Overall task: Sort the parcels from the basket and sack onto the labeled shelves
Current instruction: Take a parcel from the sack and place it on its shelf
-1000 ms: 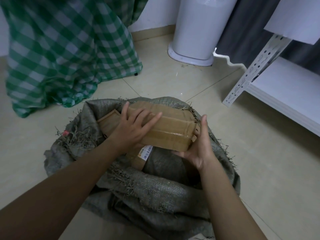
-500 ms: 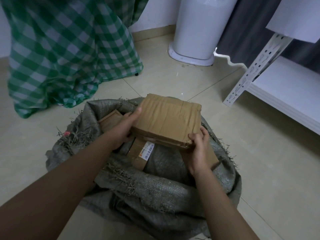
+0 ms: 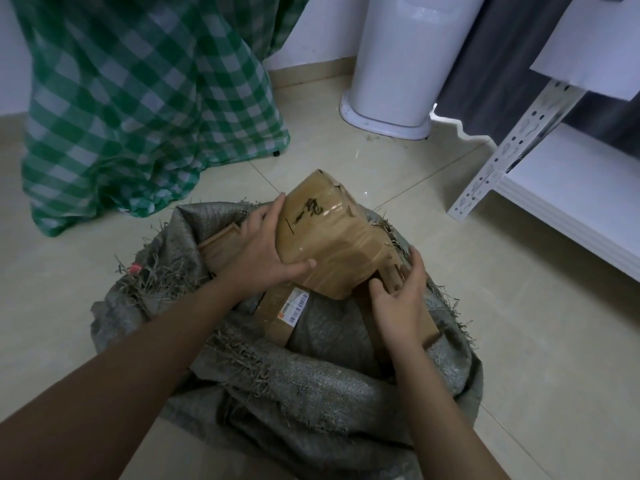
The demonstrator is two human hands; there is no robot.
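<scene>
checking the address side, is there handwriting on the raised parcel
Yes, black handwritten marks show on the taped face of the raised parcel, near the left hand.

The black handwriting on the taped parcel (image 3: 322, 233) is proving too scrawled to read. Folds of the sack (image 3: 311, 403) are hiding the other parcels' lower parts. The shelf (image 3: 568, 202) is running off the right edge.

The beige tiled floor (image 3: 398, 174) is carrying everything — a frayed grey woven sack (image 3: 311, 393) slumping open, a white cylindrical bin (image 3: 401, 64), the white metal shelf unit (image 3: 561, 199) and a green checked cloth (image 3: 138, 98) pooling on it.
</scene>
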